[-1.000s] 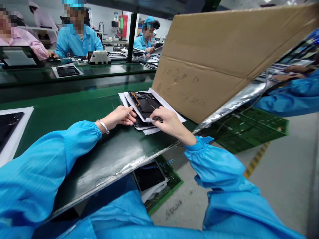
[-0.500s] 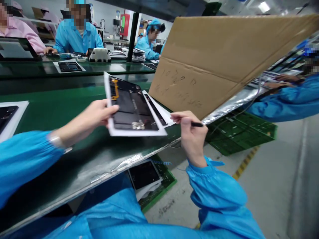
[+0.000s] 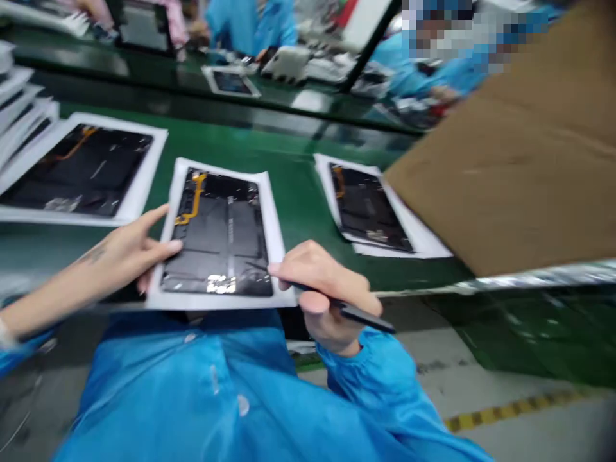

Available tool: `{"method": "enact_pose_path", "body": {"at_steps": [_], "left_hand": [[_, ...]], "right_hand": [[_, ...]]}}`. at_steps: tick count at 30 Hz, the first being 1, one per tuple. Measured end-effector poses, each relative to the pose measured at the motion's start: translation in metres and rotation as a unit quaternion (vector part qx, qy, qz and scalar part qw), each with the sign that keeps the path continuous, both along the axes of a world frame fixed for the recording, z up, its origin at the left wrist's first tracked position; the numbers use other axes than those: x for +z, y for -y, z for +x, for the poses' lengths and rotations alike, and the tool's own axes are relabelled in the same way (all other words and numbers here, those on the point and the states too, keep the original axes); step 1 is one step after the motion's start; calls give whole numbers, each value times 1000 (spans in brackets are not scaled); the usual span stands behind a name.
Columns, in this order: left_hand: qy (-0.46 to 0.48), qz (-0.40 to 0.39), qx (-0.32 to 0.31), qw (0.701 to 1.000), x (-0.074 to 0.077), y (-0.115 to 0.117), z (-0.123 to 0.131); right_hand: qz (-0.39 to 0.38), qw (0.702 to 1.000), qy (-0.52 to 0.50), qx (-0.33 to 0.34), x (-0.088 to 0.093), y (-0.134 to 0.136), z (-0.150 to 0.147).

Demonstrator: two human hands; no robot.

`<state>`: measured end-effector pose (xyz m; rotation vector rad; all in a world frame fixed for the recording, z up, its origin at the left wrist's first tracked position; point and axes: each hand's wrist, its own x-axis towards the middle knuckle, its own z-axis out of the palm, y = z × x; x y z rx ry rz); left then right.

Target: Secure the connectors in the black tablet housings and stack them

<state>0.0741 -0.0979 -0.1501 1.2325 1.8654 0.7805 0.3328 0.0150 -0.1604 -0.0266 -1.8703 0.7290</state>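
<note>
The black tablet back panel (image 3: 216,237) is now lying flat on its white sheet (image 3: 216,301) at lower centre of the green conveyor belt (image 3: 298,173), the left hand (image 3: 129,247) spreading its fingers open around the sheet's edge, the right hand (image 3: 327,295) gripping a black pen (image 3: 360,314).

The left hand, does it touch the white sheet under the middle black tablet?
Touching. The head view shows the left hand with its fingers lying over the left edge of the white sheet, with no gap.
</note>
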Motion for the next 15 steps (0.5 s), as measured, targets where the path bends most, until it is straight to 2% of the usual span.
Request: {"method": "enact_pose_path", "body": {"at_steps": [2, 4, 6, 11, 15], "left_hand": [[-97, 47, -41, 993, 2, 7, -9], [-222, 111, -51, 967, 0, 17, -19], [-289, 173, -69, 939, -3, 28, -25], [-281, 269, -179, 904, -14, 41, -22], [-293, 264, -235, 888, -22, 33, -20]], "right_hand": [[6, 999, 48, 23, 1, 11, -16], [2, 994, 109, 30, -3, 18, -25], [7, 987, 158, 32, -10, 24, -29], [53, 973, 225, -3, -22, 42, -36], [109, 958, 262, -33, -25, 49, -47]]}}
